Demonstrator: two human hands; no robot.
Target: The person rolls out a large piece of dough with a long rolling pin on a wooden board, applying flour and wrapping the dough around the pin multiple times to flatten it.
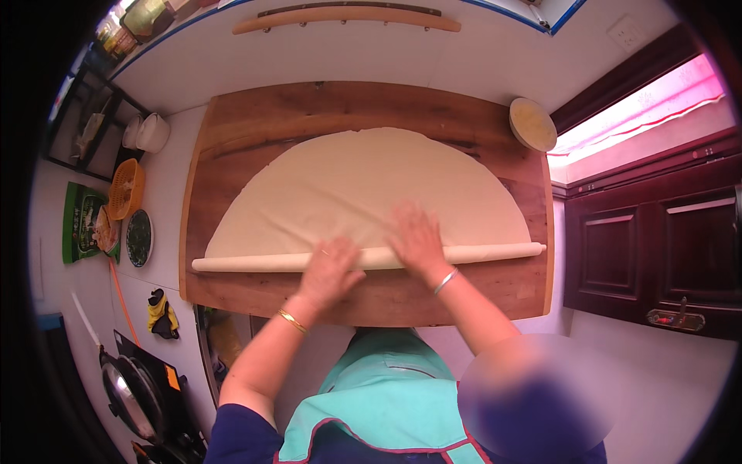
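Note:
A large thin sheet of pale dough [371, 178] spreads over a wooden board [255, 108], with a few creases near its middle. Along its near edge lies a long pale rolling pin [487, 253]; whether dough is wrapped around it I cannot tell. My left hand [332, 271] rests on top of the pin left of its middle, fingers extended and a little blurred. Just to the right, my right hand [417, 240] lies across the pin with fingers spread toward the dough, the tips smeared by motion. Both palms press from above rather than wrap around the pin.
A round bowl [532, 124] stands at the board's far right corner. On the left are an orange basket [126, 189], a dish of greens [139, 238], a green package [83, 223] and a lidded pan [130, 396]. Dark red cabinet doors [649, 240] flank the right.

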